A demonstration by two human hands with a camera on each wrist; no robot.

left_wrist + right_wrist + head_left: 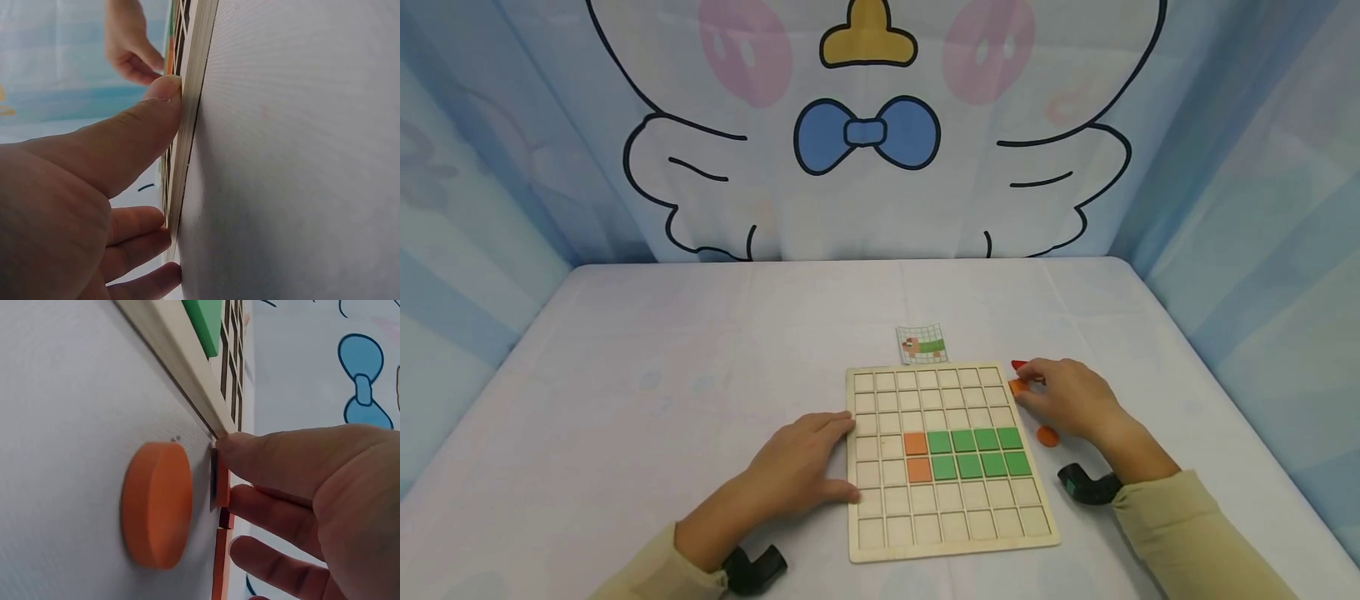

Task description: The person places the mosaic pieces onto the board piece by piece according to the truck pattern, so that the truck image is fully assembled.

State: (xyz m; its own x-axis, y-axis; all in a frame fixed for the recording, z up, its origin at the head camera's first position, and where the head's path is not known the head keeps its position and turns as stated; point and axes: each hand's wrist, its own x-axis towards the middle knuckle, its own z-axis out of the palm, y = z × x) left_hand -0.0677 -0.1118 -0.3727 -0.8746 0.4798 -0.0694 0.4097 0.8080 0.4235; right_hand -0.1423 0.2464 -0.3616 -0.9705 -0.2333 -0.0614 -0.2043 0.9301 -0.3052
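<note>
A wooden grid board point(951, 535) lies flat on the table, with two orange squares point(917, 457) in a column and two rows of green squares point(976, 452) beside them. Along the board's left edge rests my left hand point(801, 467), its thumb and extended fingers touching the rim. Just past the board's right edge, my right hand point(1070, 398) pinches an orange tile point(222, 481) between thumb and finger, low over the table. A round orange piece point(169, 509) lies nearer me. Beyond the pinched tile are a dark red piece point(226, 519) and another orange piece point(220, 565), partly hidden.
A small picture card point(922, 344) with a gridded pattern lies at the board's far edge. A printed curtain point(865, 208) stands behind the table, with more fabric at both sides. Black wrist devices point(756, 572) are on both arms.
</note>
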